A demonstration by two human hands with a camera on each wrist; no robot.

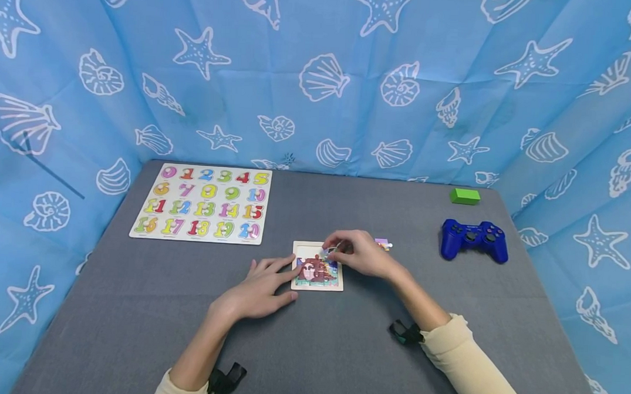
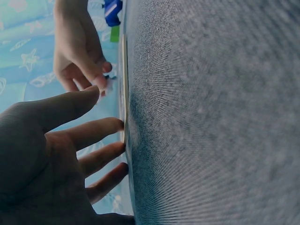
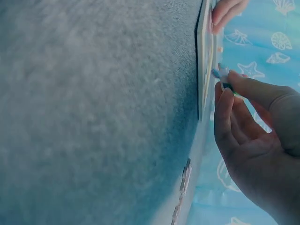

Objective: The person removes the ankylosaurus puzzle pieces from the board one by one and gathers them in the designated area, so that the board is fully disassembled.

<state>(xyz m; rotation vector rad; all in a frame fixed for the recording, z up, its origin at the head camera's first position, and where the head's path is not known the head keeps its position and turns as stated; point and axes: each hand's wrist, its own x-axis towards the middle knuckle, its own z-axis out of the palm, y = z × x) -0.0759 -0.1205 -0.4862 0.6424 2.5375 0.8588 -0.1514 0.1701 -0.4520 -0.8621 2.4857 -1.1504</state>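
A small square jigsaw puzzle in a pale wooden frame (image 1: 317, 286) lies on the table, its lower part filled with a brown figure and its upper part bare. My right hand (image 1: 363, 253) pinches a jigsaw piece (image 3: 225, 79) between thumb and fingers, over the frame's upper right. In the right wrist view the piece shows bluish and white, with a dark green patch. My left hand (image 1: 261, 286) lies at the frame's left side with spread, fairly straight fingers, the fingertips (image 2: 117, 124) right at its edge.
Another jigsaw piece (image 1: 383, 244), purplish, lies right of my right hand. A number board (image 1: 201, 204) sits at the back left. On the right are a blue game controller (image 1: 474, 240) and a green block (image 1: 465, 196). A blue shell-patterned curtain (image 1: 319, 121) borders the grey table (image 1: 340, 351).
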